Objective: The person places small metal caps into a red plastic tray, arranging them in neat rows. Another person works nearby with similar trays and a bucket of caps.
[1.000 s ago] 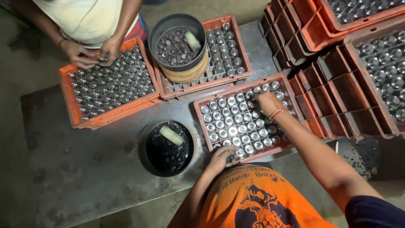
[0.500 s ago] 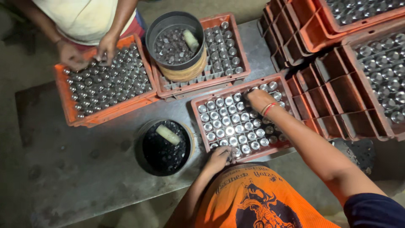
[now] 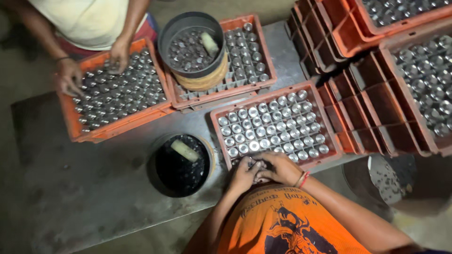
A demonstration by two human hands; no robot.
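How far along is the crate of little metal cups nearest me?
Nearly every cell of the crate shows a metal cup. The left hand and right hand meet at its near edge, over the last few cells. Whether those are filled is hidden; the dark tub beside holds more pieces.

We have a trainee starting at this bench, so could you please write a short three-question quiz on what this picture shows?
1. True or false: the left hand and right hand of the person in the orange shirt meet at the near edge of the middle crate.
2. What lies in the black tub beside that crate? A) a pale stick-like piece B) a spoon C) a glove
3. Which of that person's wrists wears a red band?

Key: 1 true; 2 A, the pale piece; 3 the right wrist.
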